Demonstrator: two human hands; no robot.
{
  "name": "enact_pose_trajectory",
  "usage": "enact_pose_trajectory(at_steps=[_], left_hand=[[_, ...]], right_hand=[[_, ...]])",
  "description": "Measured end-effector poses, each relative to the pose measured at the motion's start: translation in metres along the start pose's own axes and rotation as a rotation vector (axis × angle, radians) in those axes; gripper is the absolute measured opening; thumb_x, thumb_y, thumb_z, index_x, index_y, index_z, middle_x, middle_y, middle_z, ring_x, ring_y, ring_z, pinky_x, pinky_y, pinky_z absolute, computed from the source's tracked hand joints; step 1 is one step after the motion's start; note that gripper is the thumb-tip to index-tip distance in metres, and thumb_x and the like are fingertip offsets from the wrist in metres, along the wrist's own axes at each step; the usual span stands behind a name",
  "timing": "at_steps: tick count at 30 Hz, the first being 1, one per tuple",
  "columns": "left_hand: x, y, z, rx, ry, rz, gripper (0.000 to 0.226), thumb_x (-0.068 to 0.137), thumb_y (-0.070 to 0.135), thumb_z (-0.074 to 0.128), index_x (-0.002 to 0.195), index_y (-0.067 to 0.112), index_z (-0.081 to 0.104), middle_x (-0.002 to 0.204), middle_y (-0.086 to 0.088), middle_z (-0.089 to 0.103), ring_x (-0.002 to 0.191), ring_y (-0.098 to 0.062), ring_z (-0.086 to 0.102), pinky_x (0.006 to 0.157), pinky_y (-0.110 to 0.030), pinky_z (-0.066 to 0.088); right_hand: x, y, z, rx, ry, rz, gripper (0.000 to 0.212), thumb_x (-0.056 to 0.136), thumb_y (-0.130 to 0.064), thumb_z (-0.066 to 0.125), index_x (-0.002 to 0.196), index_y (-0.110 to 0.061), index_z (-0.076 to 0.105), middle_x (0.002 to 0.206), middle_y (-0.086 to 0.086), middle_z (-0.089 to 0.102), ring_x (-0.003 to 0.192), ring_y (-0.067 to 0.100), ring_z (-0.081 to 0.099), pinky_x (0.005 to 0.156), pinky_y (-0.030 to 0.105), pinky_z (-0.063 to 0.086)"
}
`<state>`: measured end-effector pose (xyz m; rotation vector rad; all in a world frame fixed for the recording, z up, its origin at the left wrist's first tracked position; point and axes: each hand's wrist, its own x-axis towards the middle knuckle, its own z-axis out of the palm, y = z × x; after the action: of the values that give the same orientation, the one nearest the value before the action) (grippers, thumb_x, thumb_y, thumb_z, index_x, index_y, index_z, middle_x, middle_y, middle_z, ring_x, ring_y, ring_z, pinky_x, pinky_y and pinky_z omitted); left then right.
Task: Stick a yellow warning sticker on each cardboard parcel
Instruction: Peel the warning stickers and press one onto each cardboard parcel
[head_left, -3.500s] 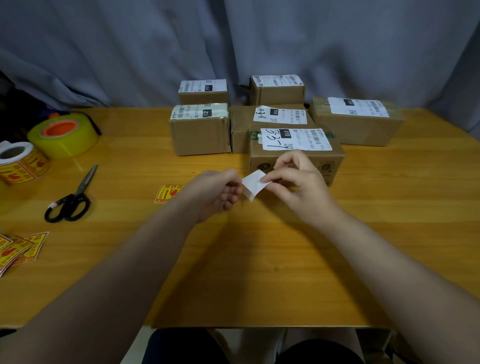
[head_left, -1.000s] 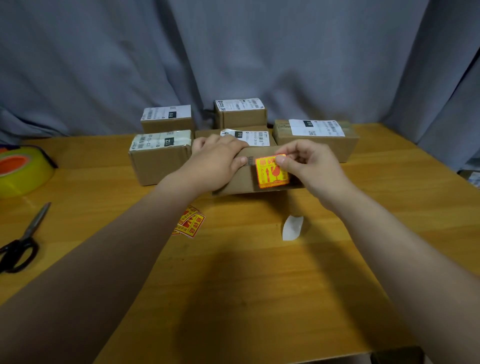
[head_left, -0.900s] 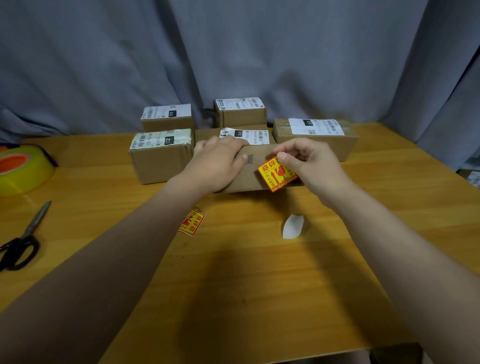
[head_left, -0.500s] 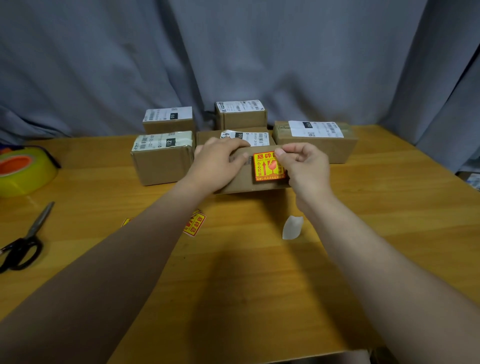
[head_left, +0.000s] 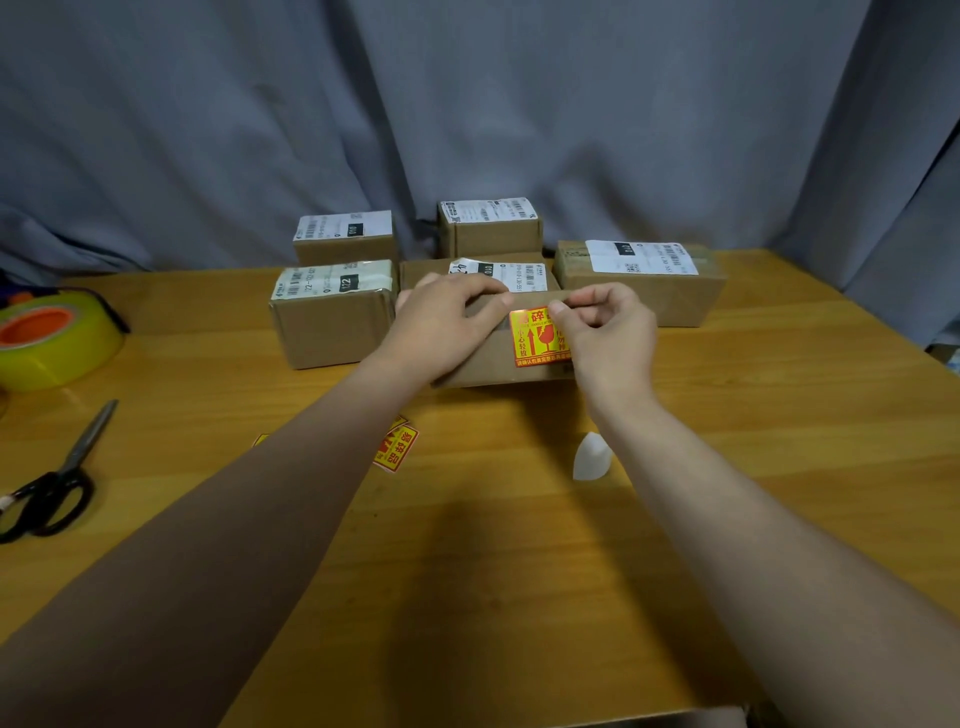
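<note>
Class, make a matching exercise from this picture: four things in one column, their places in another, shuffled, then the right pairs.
1 scissors
2 tape roll
3 white backing paper
4 yellow warning sticker

A on the nearest parcel's front face
B loose by the right forearm
C left edge, nearer the person
D left edge, farther back

Pairs: 1-C, 2-D, 3-B, 4-A

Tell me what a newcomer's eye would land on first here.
The yellow warning sticker on the front face of the nearest cardboard parcel, in the middle: the left hand grips the parcel while the right hand holds the sticker's upper corner. Next, the roll of yellow tape at the left edge of the wooden table, with black-handled scissors in front of it.
</note>
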<state>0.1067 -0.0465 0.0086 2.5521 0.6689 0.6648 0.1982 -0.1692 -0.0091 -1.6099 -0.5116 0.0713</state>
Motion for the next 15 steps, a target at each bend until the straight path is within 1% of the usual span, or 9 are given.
enact_pose_trajectory(at_steps=[4,9,12,15], left_hand=[[0.0002,0.0001,0.0005,0.015,0.007,0.006,0.033,0.089,0.051,0.049,0.115,0.033,0.061,0.122,0.006,0.061,0.119,-0.02,0.042,0.097,-0.038,0.026],[0.0002,0.0015,0.0026,0.026,0.033,0.005,0.035,0.086,0.052,0.052,0.113,0.032,0.061,0.121,0.006,0.062,0.117,-0.02,0.044,0.095,-0.038,0.027],[0.001,0.0019,0.0039,0.035,0.042,0.0,0.034,0.085,0.053,0.053,0.111,0.033,0.061,0.12,0.007,0.062,0.116,-0.02,0.045,0.093,-0.037,0.027],[0.0026,0.0018,0.0047,0.048,0.054,-0.007,0.034,0.084,0.055,0.054,0.109,0.033,0.062,0.118,0.007,0.063,0.114,-0.02,0.046,0.092,-0.037,0.028]], right_hand=[[0.0017,0.0004,0.0007,-0.033,0.02,-0.007,0.015,0.081,-0.017,0.073,0.085,-0.017,0.058,0.066,-0.004,0.063,0.06,0.005,0.061,0.057,0.019,0.05],[0.0017,0.001,0.0017,-0.038,0.052,0.011,0.018,0.08,-0.018,0.074,0.082,-0.019,0.056,0.067,-0.007,0.062,0.062,0.005,0.062,0.055,0.016,0.047],[0.001,0.003,0.0019,-0.038,0.071,0.009,0.02,0.08,-0.017,0.073,0.078,-0.021,0.054,0.064,-0.009,0.059,0.059,0.004,0.058,0.052,0.012,0.045],[0.0012,0.0061,0.0036,-0.04,0.093,0.008,0.024,0.08,-0.017,0.073,0.073,-0.024,0.052,0.063,-0.008,0.058,0.059,0.007,0.058,0.058,0.018,0.048]])
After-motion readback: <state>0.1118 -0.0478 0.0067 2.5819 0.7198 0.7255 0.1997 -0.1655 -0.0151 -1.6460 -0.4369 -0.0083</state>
